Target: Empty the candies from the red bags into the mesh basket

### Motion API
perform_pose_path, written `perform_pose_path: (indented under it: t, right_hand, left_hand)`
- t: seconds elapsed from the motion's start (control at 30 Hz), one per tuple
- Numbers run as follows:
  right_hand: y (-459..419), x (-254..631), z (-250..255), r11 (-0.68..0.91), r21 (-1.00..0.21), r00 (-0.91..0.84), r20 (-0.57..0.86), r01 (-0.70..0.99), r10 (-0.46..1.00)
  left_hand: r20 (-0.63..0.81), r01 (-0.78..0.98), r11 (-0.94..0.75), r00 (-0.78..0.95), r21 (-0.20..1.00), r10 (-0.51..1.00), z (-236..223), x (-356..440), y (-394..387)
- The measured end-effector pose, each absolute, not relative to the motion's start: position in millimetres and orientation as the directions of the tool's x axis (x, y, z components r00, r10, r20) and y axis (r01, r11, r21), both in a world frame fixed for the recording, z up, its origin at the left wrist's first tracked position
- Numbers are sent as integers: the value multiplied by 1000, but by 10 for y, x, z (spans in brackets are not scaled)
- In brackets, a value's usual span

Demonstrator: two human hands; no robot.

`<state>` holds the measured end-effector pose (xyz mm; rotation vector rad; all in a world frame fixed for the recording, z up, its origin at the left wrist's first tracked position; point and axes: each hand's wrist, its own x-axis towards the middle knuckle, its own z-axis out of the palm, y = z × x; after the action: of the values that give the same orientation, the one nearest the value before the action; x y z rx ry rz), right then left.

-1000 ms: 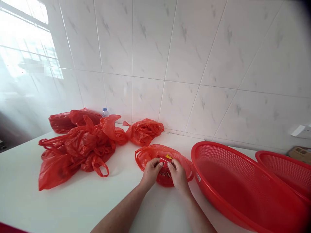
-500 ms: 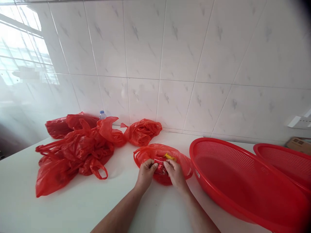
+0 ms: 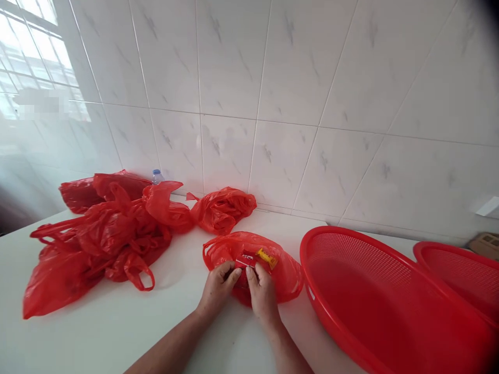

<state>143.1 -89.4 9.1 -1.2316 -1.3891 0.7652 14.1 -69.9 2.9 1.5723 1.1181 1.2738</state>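
Both hands work over an opened red plastic bag (image 3: 288, 272) lying on the white table. My left hand (image 3: 217, 288) pinches the left side of a small red packet (image 3: 247, 258) with white lettering. On its right side, the thumb and fingers of my right hand (image 3: 264, 296) are closed on the same packet. The thumbs lie close together at its lower edge. Just right of the packet, a small yellow packet (image 3: 267, 256) with dark print rests on the bag. The hands partly cover the bag and whatever lies beneath them.
Crumpled red plastic bags (image 3: 113, 234) are heaped at the left, with a blue-capped bottle (image 3: 157, 176) behind. Another bunched red bag (image 3: 224, 210) lies near the tiled wall (image 3: 230, 93). At right stand a large red basket (image 3: 323, 296), a second red basket (image 3: 432, 249) and a cardboard box (image 3: 485, 244).
The view has shifted slightly. My thumbs have come closer together on the red packet, and its white lettering now shows. More of the yellow packet is visible.
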Motion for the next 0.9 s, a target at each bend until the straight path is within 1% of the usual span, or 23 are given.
perform_pose_path:
  t: [0.13, 0.2, 0.3, 0.4, 0.47, 0.53, 0.63, 0.73, 0.8, 0.9]
  right_hand:
    - [-899, 1454, 53, 242, -951, 52, 256, 192, 965]
    - [-904, 1479, 31, 227, -959, 41, 237, 170, 971]
    - [-909, 1512, 4, 222, -960, 34, 231, 170, 972]
    - [-914, 1539, 8, 243, -949, 10, 251, 202, 968]
    - [-923, 1561, 40, 274, -926, -20, 278, 258, 960]
    - [-936, 1581, 88, 310, -883, -61, 309, 352, 949]
    - [-963, 1593, 152, 360, -786, -130, 344, 502, 930]
    - [-991, 1565, 156, 370, -688, -167, 345, 624, 924]
    - [-1008, 1528, 127, 364, -637, -173, 343, 679, 923]
    - [-1027, 1467, 79, 374, -601, -180, 359, 706, 916]
  left_hand:
    - [245, 164, -259, 97, 952, 965, 45, 151, -722]
    - [229, 152, -247, 124, 957, 965, 53, 166, -736]
    - [198, 109, -218, 167, 970, 966, 50, 191, -746]
    - [193, 103, -209, 145, 972, 970, 21, 210, -733]
    - [215, 107, -228, 118, 968, 969, -4, 214, -712]
    - [244, 99, -252, 89, 963, 966, -21, 206, -681]
    - [279, 82, -281, 29, 956, 960, -29, 169, -621]
    - [303, 69, -300, -32, 951, 952, -30, 123, -561]
    - [314, 60, -311, -53, 949, 948, -32, 105, -535]
    - [325, 52, -322, -63, 945, 943, -32, 106, -533]
